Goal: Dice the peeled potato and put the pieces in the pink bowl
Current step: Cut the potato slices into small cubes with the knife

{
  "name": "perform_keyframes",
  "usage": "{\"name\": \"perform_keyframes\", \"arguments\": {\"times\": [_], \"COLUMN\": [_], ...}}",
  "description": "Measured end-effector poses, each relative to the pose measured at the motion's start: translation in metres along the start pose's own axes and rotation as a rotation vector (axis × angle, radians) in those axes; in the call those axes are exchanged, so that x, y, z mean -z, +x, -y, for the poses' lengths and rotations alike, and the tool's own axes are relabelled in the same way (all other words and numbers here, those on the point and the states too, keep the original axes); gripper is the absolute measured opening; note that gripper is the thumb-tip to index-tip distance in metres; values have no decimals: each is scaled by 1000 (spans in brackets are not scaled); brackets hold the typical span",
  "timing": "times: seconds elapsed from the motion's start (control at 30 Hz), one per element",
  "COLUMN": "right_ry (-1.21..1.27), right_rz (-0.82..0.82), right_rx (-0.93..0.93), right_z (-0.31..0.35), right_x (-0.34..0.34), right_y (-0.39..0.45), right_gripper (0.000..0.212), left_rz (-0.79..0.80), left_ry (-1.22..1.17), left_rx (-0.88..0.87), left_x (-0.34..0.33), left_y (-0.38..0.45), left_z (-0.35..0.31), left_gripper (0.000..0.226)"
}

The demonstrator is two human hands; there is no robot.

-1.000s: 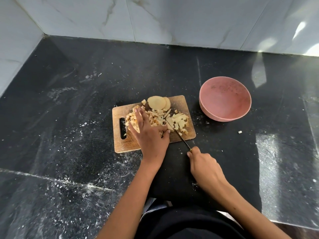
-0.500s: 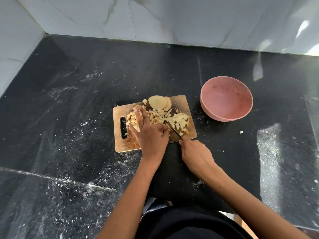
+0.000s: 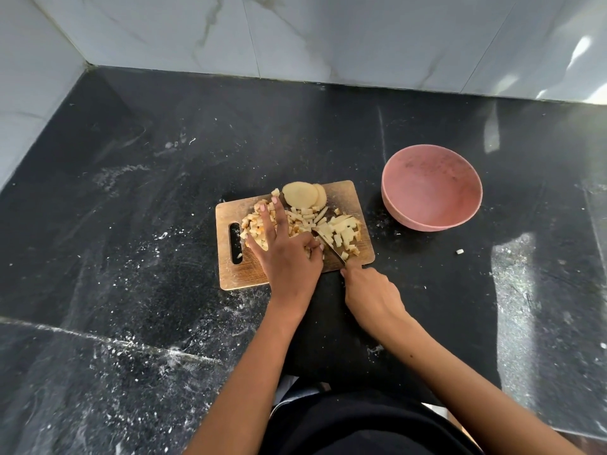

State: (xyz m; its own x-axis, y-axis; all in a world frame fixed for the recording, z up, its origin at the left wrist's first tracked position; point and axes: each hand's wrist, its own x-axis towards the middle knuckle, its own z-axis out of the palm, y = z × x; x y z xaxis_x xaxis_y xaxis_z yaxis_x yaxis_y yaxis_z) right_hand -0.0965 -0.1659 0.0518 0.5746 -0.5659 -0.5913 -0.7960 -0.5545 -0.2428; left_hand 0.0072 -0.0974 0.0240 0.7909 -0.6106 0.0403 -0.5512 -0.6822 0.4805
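The black surface (image 3: 164, 224) is big and has white dusty specks on it. White walls stand along its far edge and its left edge.

A pink bowl (image 3: 432, 187) sits toward the right side of the surface, near the right end of the board but not touching it. No potato shows inside it.

A wooden cutting board (image 3: 236, 277) lies in the middle of the surface. It has a slot handle at its left end.

The left hand (image 3: 285, 257) rests on the board. Two of its fingers (image 3: 271, 221) are stretched out straight over the left pile, and the other fingers are curled down on the pieces next to the blade.

The right hand (image 3: 371, 297) is just off the near edge of the board. It is curled tight around the knife handle, which is hidden inside the hand.

The potato pieces (image 3: 345, 231) are spread over the board in small cubes and short sticks, from the left end to the right end.

Two round potato slices (image 3: 303, 194) lie flat at the far edge of the board, one partly over the other.

The knife (image 3: 328, 244) blade points away from the person, slanted to the left, and lies in the pieces between the two hands.

One tiny potato bit (image 3: 460, 251) lies alone on the surface, nearer the front edge than the bowl.
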Motion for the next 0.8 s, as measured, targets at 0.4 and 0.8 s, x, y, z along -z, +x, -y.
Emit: {"name": "perform_keyframes", "arguments": {"times": [0.4, 0.8], "right_ry": [-10, -82], "right_rz": [-6, -194], "right_rx": [29, 119], "right_z": [-30, -26], "right_x": [-10, 22], "right_y": [-31, -28], "right_gripper": [18, 31], "left_rz": [-74, -86], "left_ry": [41, -154], "left_rx": [-43, -227], "left_x": [-6, 4], "left_y": [-1, 1], "left_z": [1, 9], "left_gripper": [9, 9]}}
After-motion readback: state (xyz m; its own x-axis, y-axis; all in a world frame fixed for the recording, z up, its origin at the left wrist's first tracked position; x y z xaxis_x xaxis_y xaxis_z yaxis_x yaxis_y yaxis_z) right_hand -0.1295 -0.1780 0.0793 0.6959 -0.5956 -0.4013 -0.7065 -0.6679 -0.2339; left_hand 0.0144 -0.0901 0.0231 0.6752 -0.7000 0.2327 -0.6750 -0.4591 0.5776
